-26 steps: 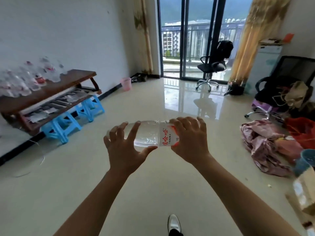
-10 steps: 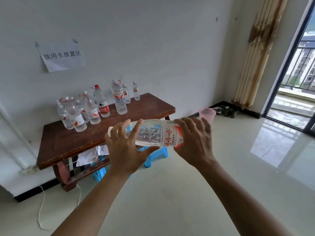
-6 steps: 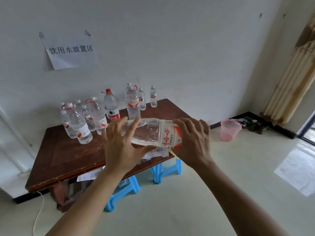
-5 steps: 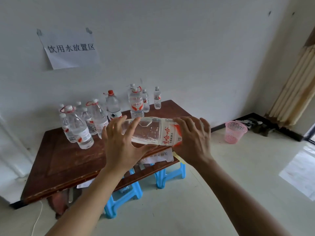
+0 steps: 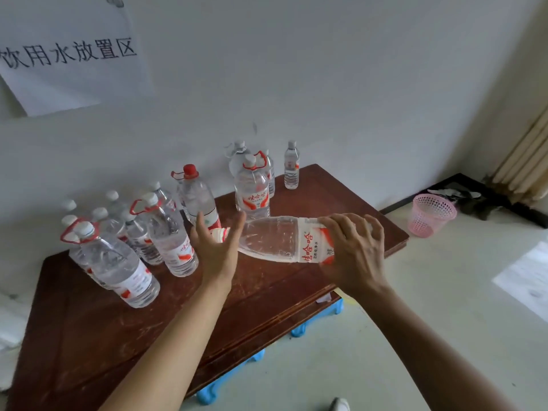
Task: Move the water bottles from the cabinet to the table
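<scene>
I hold a big water bottle (image 5: 275,240) on its side above the brown table (image 5: 124,327). My right hand (image 5: 353,253) wraps tight around its fat end. My left hand (image 5: 215,247) is spread open by the cap (just touching the neck). More bottles (image 5: 166,232) stand by the wall.
</scene>
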